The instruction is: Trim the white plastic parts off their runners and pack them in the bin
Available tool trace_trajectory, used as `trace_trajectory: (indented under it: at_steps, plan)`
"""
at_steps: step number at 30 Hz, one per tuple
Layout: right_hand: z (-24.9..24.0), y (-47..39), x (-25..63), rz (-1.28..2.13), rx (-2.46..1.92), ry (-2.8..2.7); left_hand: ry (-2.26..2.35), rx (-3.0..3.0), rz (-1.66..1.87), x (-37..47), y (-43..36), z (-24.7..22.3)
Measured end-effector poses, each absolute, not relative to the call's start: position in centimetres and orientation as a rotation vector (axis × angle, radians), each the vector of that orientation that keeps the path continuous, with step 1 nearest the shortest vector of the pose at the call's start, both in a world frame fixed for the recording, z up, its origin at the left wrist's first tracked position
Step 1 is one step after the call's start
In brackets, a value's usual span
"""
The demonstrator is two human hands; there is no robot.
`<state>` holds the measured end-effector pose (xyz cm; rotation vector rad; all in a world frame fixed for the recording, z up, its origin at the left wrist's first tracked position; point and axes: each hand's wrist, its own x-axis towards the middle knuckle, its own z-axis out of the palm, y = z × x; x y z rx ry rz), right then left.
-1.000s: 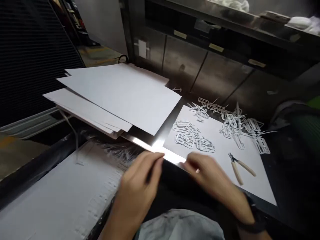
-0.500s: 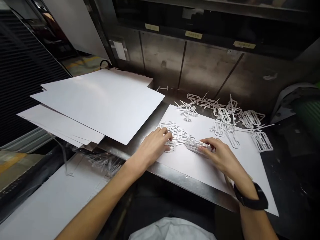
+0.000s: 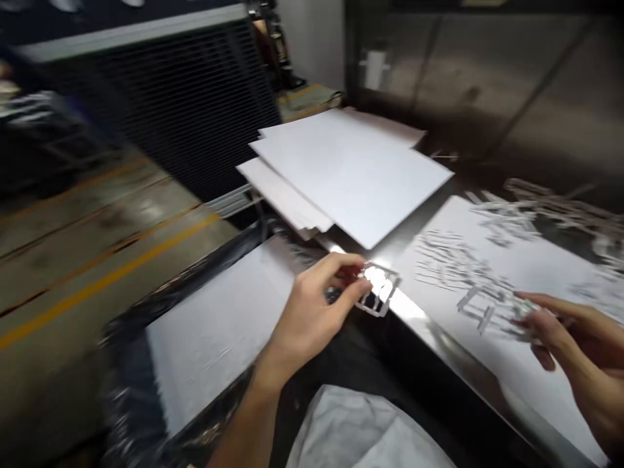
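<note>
My left hand (image 3: pixel 316 299) pinches a white plastic frame (image 3: pixel 383 289) with thin bars, held up over the metal table's front edge. Over the white sheet (image 3: pixel 439 318) on the table, my right hand (image 3: pixel 580 351) has its thumb and fingers closed on a white plastic piece (image 3: pixel 487 312), blurred by motion. A loose pile of thin white plastic parts (image 3: pixel 448 260) lies on the sheet between my hands, nearer the right one. More white frames (image 3: pixel 560 208) lie at the sheet's back edge.
Large white sheets (image 3: pixel 351 169) are stacked at the back of the metal table (image 3: pixel 414 318). Lower left, a container lined with dark plastic (image 3: pixel 121 351) holds a white sheet (image 3: pixel 219 338). A black ribbed panel (image 3: pixel 195 97) stands behind, beside the yellow-lined floor (image 3: pixel 121 266).
The view has swung left, bringing the lined container into fuller view. My left hand has lifted away from the pile with a white frame. My right hand still holds a white piece.
</note>
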<state>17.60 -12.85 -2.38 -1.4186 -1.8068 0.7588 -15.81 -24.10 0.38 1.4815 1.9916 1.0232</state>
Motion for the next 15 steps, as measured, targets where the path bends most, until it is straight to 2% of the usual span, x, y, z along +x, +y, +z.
trace_trajectory:
  at_steps: [2,4,6,8,11,15]
  plan:
    - [-2.8,-15.4,11.6,1.070,-1.295,-1.919,2.285,1.193,0.978,-21.0,-31.2,-0.2]
    - [-3.9,-18.2,3.4,1.425,-0.879,-2.093,2.545,0.877,0.838,-27.1,-38.2,-1.5]
    - [-5.7,-20.9,-6.0,1.628,-0.467,-2.341,2.721,0.589,0.640,-33.2,-44.1,-3.2]
    - [-8.0,-23.0,-15.0,1.681,-0.242,-2.475,2.781,0.402,0.462,-38.3,-48.2,-5.2]
    - [-11.8,-24.6,-25.2,1.693,-0.143,-2.681,2.798,0.267,0.277,-43.1,-51.5,-8.2]
    - [-16.1,-25.5,-31.1,1.690,-0.036,-2.930,2.827,0.235,0.145,-45.9,-53.4,-11.7]
